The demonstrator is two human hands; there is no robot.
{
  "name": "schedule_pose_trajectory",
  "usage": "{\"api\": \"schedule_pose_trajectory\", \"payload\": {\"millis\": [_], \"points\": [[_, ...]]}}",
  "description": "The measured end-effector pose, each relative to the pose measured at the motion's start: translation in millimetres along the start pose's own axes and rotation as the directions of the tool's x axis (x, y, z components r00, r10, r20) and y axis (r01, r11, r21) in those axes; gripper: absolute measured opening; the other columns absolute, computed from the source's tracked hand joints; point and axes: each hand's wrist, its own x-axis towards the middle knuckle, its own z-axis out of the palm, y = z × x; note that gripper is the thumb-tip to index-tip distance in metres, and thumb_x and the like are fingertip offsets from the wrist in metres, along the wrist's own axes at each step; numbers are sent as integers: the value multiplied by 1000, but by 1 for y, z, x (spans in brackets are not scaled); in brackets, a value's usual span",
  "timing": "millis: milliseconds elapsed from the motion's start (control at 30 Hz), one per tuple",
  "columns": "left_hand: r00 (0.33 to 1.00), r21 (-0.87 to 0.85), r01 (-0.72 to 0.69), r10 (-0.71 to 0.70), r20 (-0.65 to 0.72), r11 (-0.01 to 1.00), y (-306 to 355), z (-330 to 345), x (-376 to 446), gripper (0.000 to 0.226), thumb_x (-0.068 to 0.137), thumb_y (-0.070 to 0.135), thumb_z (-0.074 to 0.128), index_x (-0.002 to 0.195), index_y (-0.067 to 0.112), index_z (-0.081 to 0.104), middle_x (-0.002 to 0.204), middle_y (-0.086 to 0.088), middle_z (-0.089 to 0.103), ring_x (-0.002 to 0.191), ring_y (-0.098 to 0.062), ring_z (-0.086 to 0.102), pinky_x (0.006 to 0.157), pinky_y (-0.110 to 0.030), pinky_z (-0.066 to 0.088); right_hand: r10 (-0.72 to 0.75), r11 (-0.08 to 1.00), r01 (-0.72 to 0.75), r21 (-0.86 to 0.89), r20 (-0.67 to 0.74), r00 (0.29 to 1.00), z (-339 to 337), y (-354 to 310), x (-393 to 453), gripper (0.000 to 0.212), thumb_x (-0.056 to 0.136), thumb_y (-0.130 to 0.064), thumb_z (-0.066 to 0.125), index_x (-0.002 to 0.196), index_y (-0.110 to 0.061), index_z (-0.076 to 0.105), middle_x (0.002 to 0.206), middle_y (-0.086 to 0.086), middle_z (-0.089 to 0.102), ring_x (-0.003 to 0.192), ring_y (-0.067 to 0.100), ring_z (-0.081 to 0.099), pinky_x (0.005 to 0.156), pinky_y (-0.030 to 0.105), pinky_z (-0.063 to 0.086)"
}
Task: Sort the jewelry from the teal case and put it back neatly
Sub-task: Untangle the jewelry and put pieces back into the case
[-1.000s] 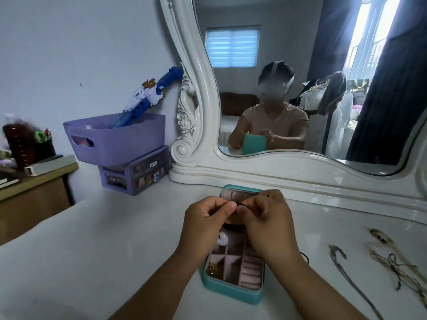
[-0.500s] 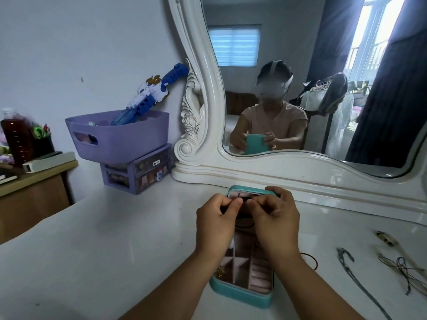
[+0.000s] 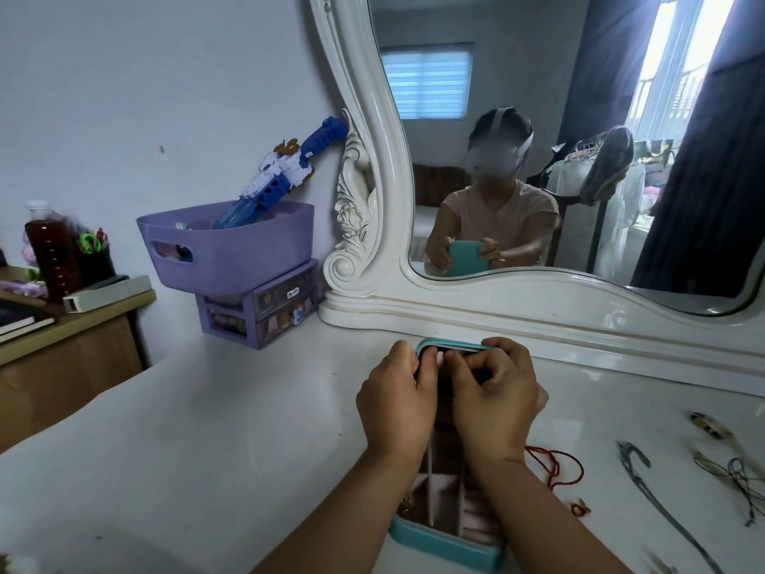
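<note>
The teal case [image 3: 447, 546] lies open on the white dressing table, its pink compartments showing between my wrists. A small gold piece [image 3: 407, 506] sits in a left compartment. The lid [image 3: 451, 345] stands upright at the far end. My left hand [image 3: 397, 403] grips the lid's left edge. My right hand [image 3: 496, 399] curls round its upper right edge, fingertips meeting the left hand's inside the lid; the mirror shows both hands' fingers on the lid's back. A red cord [image 3: 559, 470], a dark grey cord [image 3: 645, 490], a thin tangled cord [image 3: 732, 478] and a beaded piece [image 3: 708, 424] lie to the right.
The white mirror frame [image 3: 496, 312] runs along the table's back, just beyond the case. A purple basket [image 3: 232, 246] with a blue toy sits on small purple drawers [image 3: 265, 312] at the back left. A wooden side desk [image 3: 74, 325] with books and a bottle stands further left.
Both hands moved from holding a thin dark cord above the case up to the lid's top edge, and now hold the lid. The view shifted closer; the red cord shows more.
</note>
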Motion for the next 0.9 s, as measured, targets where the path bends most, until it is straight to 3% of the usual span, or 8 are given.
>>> {"api": "schedule_pose_trajectory", "payload": {"millis": [133, 233, 333, 433, 633, 733, 800, 900], "points": [[999, -7, 48, -48, 18, 999, 3, -3, 0, 43, 88, 42, 53, 61, 17, 31, 56, -3, 49, 57, -30, 50, 52, -34, 31, -27, 999, 27, -30, -2, 1000, 2, 2, -1, 20, 76, -19, 70, 59, -15, 60, 100, -6, 55, 98, 12, 53, 78, 21, 15], [986, -151, 160, -152, 62, 975, 4, -2, 0, 47, 84, 36, 60, 54, 16, 30, 47, 2, 39, 50, -19, 38, 52, -34, 35, -34, 999, 34, -30, -13, 999, 1, 3, -2, 24, 73, -16, 71, 56, -16, 55, 95, -7, 52, 94, 13, 52, 75, 21, 14], [959, -350, 280, -241, 151, 894, 1, 0, 1, 51, 80, 21, 66, 46, 18, 28, 38, 5, 32, 47, -13, 27, 51, -30, 29, -36, 999, 36, -20, -16, 999, 0, 6, -2, 26, 69, -12, 73, 53, -16, 54, 94, -6, 53, 95, 14, 52, 72, 21, 13], [939, -435, 337, -267, 216, 835, -5, 1, 2, 52, 77, 12, 67, 44, 19, 27, 38, 7, 27, 49, -12, 24, 51, -29, 26, -57, 998, 59, -39, 38, 998, -1, 10, -1, 26, 67, -11, 74, 51, -13, 54, 99, -6, 52, 101, 12, 49, 74, 20, 12], [945, -433, 275, -158, 286, 858, -13, -10, -3, 44, 76, 18, 72, 47, 15, 39, 42, 8, 33, 47, -10, 31, 49, -24, 30, -128, 981, 160, -108, 259, 957, -19, 19, 6, 18, 67, -23, 77, 62, -24, 60, 115, -5, 53, 120, 10, 42, 85, 19, 13], [920, -391, 281, -129, 371, 877, -14, -25, -4, 44, 77, 23, 72, 43, 17, 44, 34, 9, 35, 38, -3, 31, 45, -18, 29, -146, 986, 163, -31, 312, 939, -34, 21, 9, 28, 67, -20, 78, 70, -40, 59, 120, -6, 51, 122, 12, 42, 106, 40, 27], [917, -348, 246, -100, 387, 905, -15, -31, -4, 48, 77, 25, 72, 40, 15, 42, 32, 8, 31, 36, -2, 29, 44, -17, 28, -137, 991, 132, 39, 329, 934, -44, 21, 9, 30, 70, -16, 76, 72, -41, 61, 114, -15, 50, 121, 9, 43, 105, 49, 33], [914, -253, 116, -4, 406, 961, -19, -35, -4, 55, 76, 34, 72, 42, 12, 35, 41, 5, 25, 43, -10, 25, 49, -25, 25, -130, 990, 101, 100, 347, 929, -50, 24, 7, 14, 70, -19, 74, 69, -32, 67, 103, -25, 52, 108, 1, 50, 98, 46, 41]]}}
